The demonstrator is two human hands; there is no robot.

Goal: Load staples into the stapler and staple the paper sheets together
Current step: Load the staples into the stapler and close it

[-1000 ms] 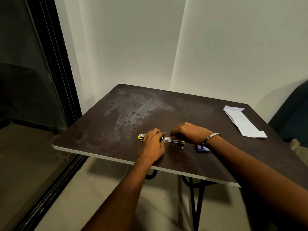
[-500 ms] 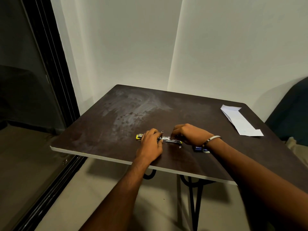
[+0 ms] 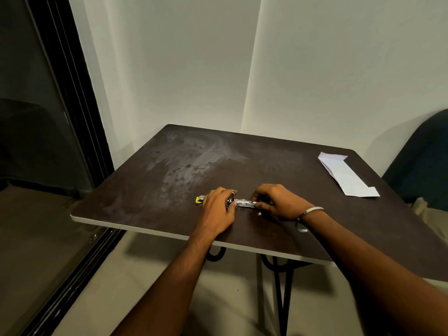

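Note:
A small stapler (image 3: 242, 202) with a yellow end (image 3: 200, 199) lies opened flat on the dark table (image 3: 169, 180), its metal channel showing between my hands. My left hand (image 3: 218, 209) presses down on its left part. My right hand (image 3: 278, 202) pinches the right end of the metal channel with its fingertips; whether staples are between them is hidden. A tiny pale bit (image 3: 259, 214) lies on the table just under my right hand. The folded white paper sheets (image 3: 344, 174) lie at the table's far right, well apart from both hands.
The table's white front edge (image 3: 150, 230) runs close below my wrists. A dark glass door frame (image 3: 72, 112) stands at the left, white walls behind. A dark blue chair (image 3: 421, 163) sits at the right. Black metal table legs (image 3: 281, 275) show underneath.
My hands stay on the stapler almost unmoved. The small blue object beside my right wrist is now hidden by it. The camera view has shifted slightly.

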